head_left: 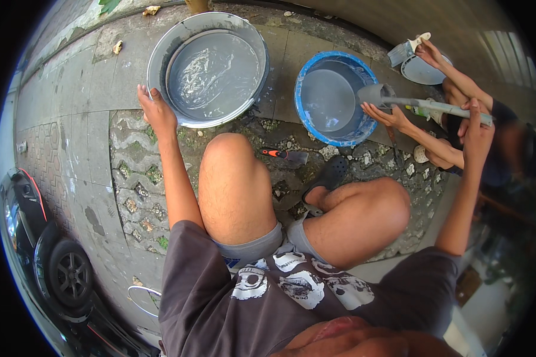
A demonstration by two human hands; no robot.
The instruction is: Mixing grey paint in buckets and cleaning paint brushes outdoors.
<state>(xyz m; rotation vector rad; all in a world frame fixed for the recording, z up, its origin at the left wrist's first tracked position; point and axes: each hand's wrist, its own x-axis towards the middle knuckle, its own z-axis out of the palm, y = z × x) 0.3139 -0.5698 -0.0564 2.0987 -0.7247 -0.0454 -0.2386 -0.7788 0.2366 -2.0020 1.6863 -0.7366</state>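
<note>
My left hand [157,112] holds the outer edge of a big round grey tub [257,98], its thumb near the rim. Wet grey slurry [217,74] fills much of the tub. My right hand [477,134] is closed round the long pale handle of a dipper [375,94]. The dipper's grey-coated cup hangs over the right rim of a blue bucket [303,113], which holds smooth grey slurry. A co-worker's hand [393,118] reaches under the cup. That person's other hand [429,53] grips a wide paintbrush [403,52] above a white pail [425,70].
A putty knife [285,155] with an orange-black handle lies on the paving blocks between my knees and the containers. Another narrow tool [394,144] lies beside the blue bucket. My clog [330,175] stands nearby. A black car [48,262] is parked at the left.
</note>
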